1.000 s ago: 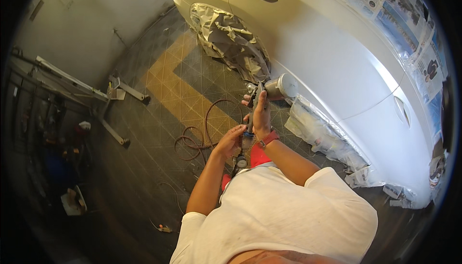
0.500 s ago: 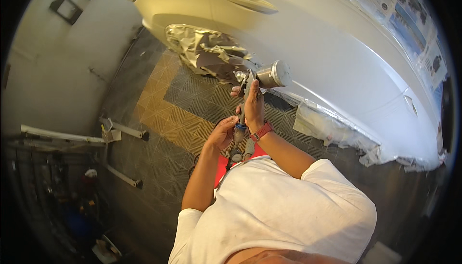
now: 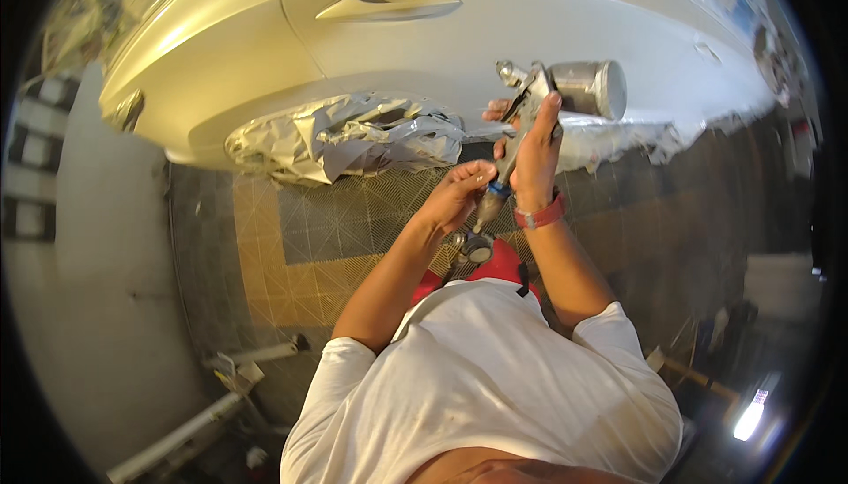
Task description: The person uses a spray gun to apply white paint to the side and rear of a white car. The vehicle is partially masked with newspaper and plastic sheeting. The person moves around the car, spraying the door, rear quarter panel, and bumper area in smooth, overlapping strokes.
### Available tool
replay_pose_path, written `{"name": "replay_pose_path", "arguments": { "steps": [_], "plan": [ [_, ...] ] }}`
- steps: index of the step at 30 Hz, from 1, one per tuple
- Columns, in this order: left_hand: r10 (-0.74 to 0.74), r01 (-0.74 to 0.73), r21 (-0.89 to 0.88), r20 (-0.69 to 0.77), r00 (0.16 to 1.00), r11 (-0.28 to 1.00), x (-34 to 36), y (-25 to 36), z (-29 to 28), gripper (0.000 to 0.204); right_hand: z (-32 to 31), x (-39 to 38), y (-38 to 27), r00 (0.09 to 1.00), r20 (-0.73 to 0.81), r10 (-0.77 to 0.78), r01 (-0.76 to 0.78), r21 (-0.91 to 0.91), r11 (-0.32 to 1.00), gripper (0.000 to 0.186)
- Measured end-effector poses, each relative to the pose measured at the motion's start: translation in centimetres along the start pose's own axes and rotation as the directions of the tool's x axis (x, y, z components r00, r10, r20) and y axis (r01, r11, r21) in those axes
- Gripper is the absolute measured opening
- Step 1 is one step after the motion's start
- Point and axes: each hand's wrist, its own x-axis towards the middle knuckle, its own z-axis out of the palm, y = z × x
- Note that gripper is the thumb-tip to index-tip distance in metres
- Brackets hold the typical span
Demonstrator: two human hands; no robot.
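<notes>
My right hand, with a red band at its wrist, is wrapped around the handle of a metal spray gun. The gun tilts up and right, its nozzle toward the upper left. A silver paint cup is fixed to it on the right. My left hand pinches the lower end of the handle, beside a blue ring. Below that ring hangs a fitting with a round gauge-like part. Beyond both hands stands a pale car body; the gun is apart from it.
Crumpled masking film covers the wheel area. More masking sheet hangs along the car's lower edge. A stand with pale bars is at lower left, on the patterned floor tiles. A bright lamp glows at lower right.
My view has swung to the right along the car. Both hands and the spray gun are higher and further right in view, nearer the car's side. The grip looks the same.
</notes>
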Motion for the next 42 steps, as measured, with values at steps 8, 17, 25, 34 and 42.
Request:
{"name": "replay_pose_path", "arguments": {
  "steps": [8, 17, 25, 34, 42],
  "plan": [
    [-0.002, 0.021, -0.103, 0.178, 0.984, 0.995, -1.6, 7.2, 1.5, 0.014, 9.4, -0.7, -5.4, 0.992, -0.002, -0.124, 0.115, -0.358, 0.927, 0.07],
    [0.027, 0.061, -0.35, 0.241, 0.97, 0.935, 0.5, 12.0, 1.6, 0.023, 16.0, 3.8, -6.6, 0.991, 0.009, -0.131, 0.108, -0.627, 0.772, 0.061],
    [0.049, 0.005, -0.308, 0.167, 0.985, 0.952, -1.0, 14.2, -1.8, 0.021, 19.6, 3.2, -4.3, 0.993, 0.034, -0.111, 0.109, -0.59, 0.8, 0.06],
    [0.115, -0.102, -0.262, 0.035, 0.993, 0.96, -3.4, 16.1, -3.1, 0.014, 20.8, 3.7, -2.2, 0.989, 0.14, 0.038, 0.029, -0.449, 0.893, 0.065],
    [0.112, -0.103, -0.243, 0.026, 0.993, 0.965, -1.7, 16.0, -2.8, 0.016, 19.8, 5.7, -2.1, 0.991, 0.126, 0.052, -0.006, -0.337, 0.942, 0.066]
  ]
}}
